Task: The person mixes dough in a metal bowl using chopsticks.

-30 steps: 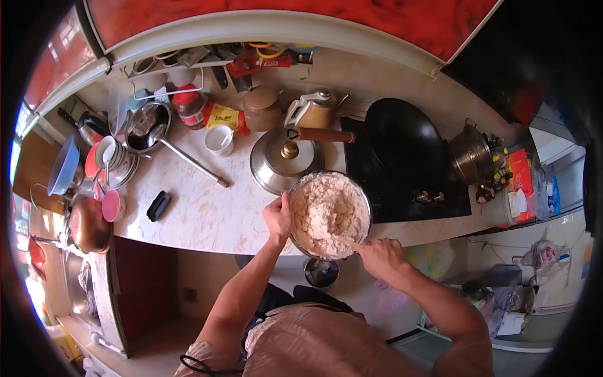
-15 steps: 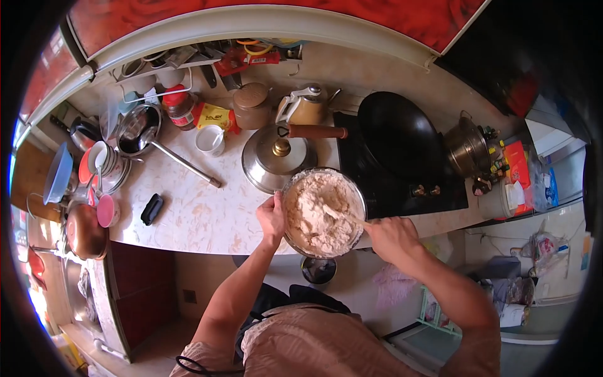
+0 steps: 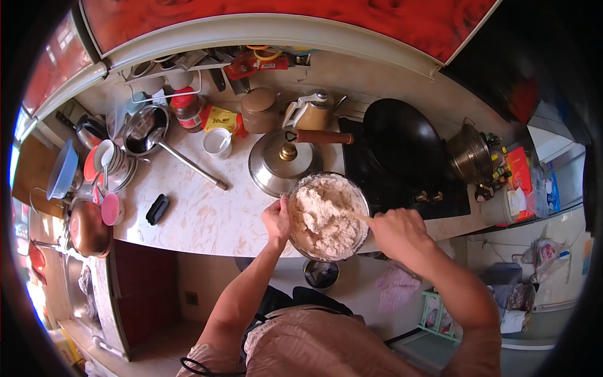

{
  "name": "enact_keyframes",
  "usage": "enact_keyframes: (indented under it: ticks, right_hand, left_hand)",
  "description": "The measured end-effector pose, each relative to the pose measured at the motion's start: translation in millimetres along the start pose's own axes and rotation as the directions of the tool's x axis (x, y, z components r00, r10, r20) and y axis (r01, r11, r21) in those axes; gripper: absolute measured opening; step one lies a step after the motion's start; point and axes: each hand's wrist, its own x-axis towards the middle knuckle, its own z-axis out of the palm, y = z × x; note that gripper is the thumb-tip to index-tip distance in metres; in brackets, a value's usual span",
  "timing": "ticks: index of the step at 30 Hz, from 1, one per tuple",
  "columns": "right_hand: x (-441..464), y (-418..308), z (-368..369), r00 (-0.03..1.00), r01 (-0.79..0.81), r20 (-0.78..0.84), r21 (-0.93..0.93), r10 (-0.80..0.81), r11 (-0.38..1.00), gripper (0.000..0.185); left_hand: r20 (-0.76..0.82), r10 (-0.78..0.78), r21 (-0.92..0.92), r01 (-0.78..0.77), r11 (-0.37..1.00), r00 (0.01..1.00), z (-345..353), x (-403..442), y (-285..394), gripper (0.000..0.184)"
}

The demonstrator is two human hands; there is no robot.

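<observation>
A round metal bowl [image 3: 363, 246] full of pale, lumpy dough [image 3: 317, 217] is at the front edge of the counter, slightly tilted. My left hand [image 3: 277, 220] grips its left rim, thumb up and fingers round the outside. My right hand [image 3: 400, 232] is closed round a light wooden stick [image 3: 359, 217], whose far end is sunk in the dough. Just behind the bowl lies a pan lid [image 3: 270, 166] with a brass knob. A wooden handle [image 3: 323, 136] extends beside that knob.
Right of the lid stands a black stove [image 3: 402, 210] with a wok [image 3: 402, 138] on it. The marbled counter [image 3: 207, 220] holds a white cup [image 3: 217, 143], a ladle [image 3: 191, 164] and a black object [image 3: 157, 209]. Stacked bowls [image 3: 110, 157] stand at left. A dark bin [image 3: 321, 274] is below.
My right hand has shifted up and to the right with the stick, which has moved through the dough. The dough's surface has changed shape. My left hand still grips the rim.
</observation>
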Motion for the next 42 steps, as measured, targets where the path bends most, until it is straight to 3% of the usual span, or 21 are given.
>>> enact_keyframes:
  ticks: [5, 7, 13, 16, 18, 22, 26, 29, 31, 32, 33, 35, 37, 38, 39, 41, 42]
  right_hand:
    - [34.3, -20.4, 40.6, 0.992, 0.105, 0.068, 0.045, -0.108, 0.993, 0.017]
    - [52.8, -34.9, 58.0, 0.972, 0.217, 0.101, -0.052, -0.211, 0.975, 0.017]
    - [24.6, -8.2, 47.9, 0.964, 0.266, 0.013, 0.037, -0.267, 0.963, 0.015]
    - [21.1, -2.4, 64.4, 0.976, 0.18, 0.123, -0.009, -0.177, 0.984, 0.015]
    - [25.4, -6.0, 78.1, 0.974, 0.196, 0.119, -0.021, -0.193, 0.98, 0.014]
    - [36.3, -14.3, 77.5, 0.952, 0.28, 0.144, -0.061, -0.269, 0.958, 0.011]
    - [28.3, 3.7, 43.4, 0.956, 0.294, 0.023, -0.003, -0.294, 0.956, 0.01]
    - [17.1, 15.3, 29.1, 0.975, 0.212, -0.09, 0.103, -0.204, 0.972, 0.007]
    - [16.8, 13.2, 28.3, 0.87, 0.347, -0.482, 0.45, -0.103, 0.823, 0.008]
    - [24.2, 9.7, 42.0, 0.803, 0.471, -0.592, 0.561, -0.067, 0.681, 0.01]
    - [30.1, 2.5, 51.9, 0.798, 0.476, -0.599, 0.56, -0.065, 0.678, 0.01]
    - [43.0, -19.6, 71.3, 0.618, 0.582, -0.773, 0.574, 0.145, 0.577, 0.013]
    - [67.1, -52.2, 94.1, 0.534, 0.73, -0.758, 0.637, 0.374, 0.249, 0.023]
    - [72.4, -68.9, 100.6, 0.727, 0.666, -0.524, 0.694, 0.443, -0.273, 0.034]
    - [72.7, -72.2, 104.8, 0.728, 0.666, -0.521, 0.693, 0.445, -0.277, 0.034]
    - [71.1, -75.9, 97.9, 0.788, 0.614, -0.445, 0.628, 0.426, -0.479, 0.039]
    - [68.2, -71.0, 92.6, 0.713, 0.698, -0.495, 0.567, 0.497, -0.438, 0.042]
  left_hand:
    - [0.021, -0.013, 0.042, 0.012, 0.999, 1.0, -0.7, -1.0, 1.3, 0.041]
    - [0.021, -0.004, 0.056, 0.003, 0.998, 1.0, -3.0, -0.1, 6.2, 0.042]
    - [0.008, -0.011, 0.048, 0.011, 0.999, 1.0, -2.3, -1.3, 2.3, 0.042]
    - [0.009, -0.01, 0.094, 0.009, 0.996, 1.0, -2.3, 0.7, 2.9, 0.041]
    - [-0.012, 0.013, 0.015, -0.013, 1.0, 1.0, -0.3, -0.8, 5.5, 0.041]
    - [0.007, -0.02, 0.028, 0.02, 0.999, 1.0, 0.7, -2.1, 10.2, 0.04]
    - [0.001, -0.023, 0.033, 0.023, 0.999, 1.0, -1.0, 0.4, 3.1, 0.038]
    - [0.012, -0.048, 0.001, 0.048, 0.999, 0.999, 0.5, -1.3, 1.5, 0.039]
    - [0.013, -0.047, -0.032, 0.048, 0.998, 0.999, 2.2, -1.1, 3.8, 0.039]
    - [0.016, -0.044, -0.017, 0.044, 0.999, 0.999, 2.0, -1.6, 4.4, 0.04]
    - [0.016, -0.038, 0.001, 0.038, 0.999, 0.999, 0.5, -1.2, 4.9, 0.041]
    - [0.015, -0.015, 0.023, 0.014, 1.0, 1.0, 0.4, 1.2, -1.9, 0.043]
    - [0.017, 0.006, 0.043, -0.007, 0.999, 1.0, 0.7, 2.8, -3.6, 0.046]
    - [0.022, -0.011, 0.032, 0.01, 0.999, 1.0, 1.0, 2.6, -3.0, 0.045]
    - [0.028, -0.031, 0.021, 0.03, 0.999, 0.999, 1.4, 1.7, -3.2, 0.043]
    - [0.032, -0.022, 0.0, 0.022, 1.0, 0.999, 2.2, 0.6, -0.7, 0.043]
    - [0.03, -0.015, -0.028, 0.015, 0.999, 0.999, 2.1, 0.0, 0.2, 0.044]
